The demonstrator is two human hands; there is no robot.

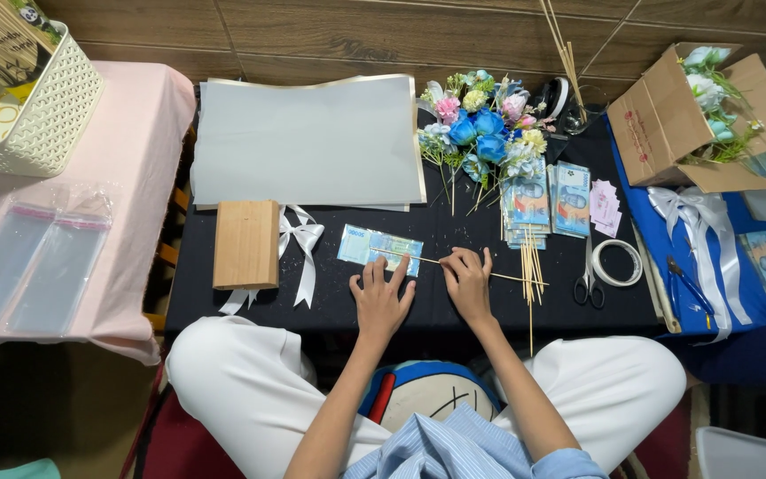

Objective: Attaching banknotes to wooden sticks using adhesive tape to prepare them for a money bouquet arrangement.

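Observation:
A pale blue banknote [379, 248] lies flat on the black table [454, 306]. A thin wooden skewer [436, 262] rests across its right end and runs to the right. My left hand [380, 300] lies on the table with its fingertips at the banknote's lower right edge, fingers spread. My right hand [469, 282] pinches the skewer near its middle. A loose bundle of more skewers [531, 270] lies just right of my right hand.
A wooden block [246, 244] and white ribbon bow [300, 239] sit left. Grey paper sheet [308, 142], artificial blue flowers [482, 133], banknote stacks [547, 202], scissors [589, 282], tape roll [617, 263], a cardboard box [667, 115] and a white basket [37, 106] surround the work spot.

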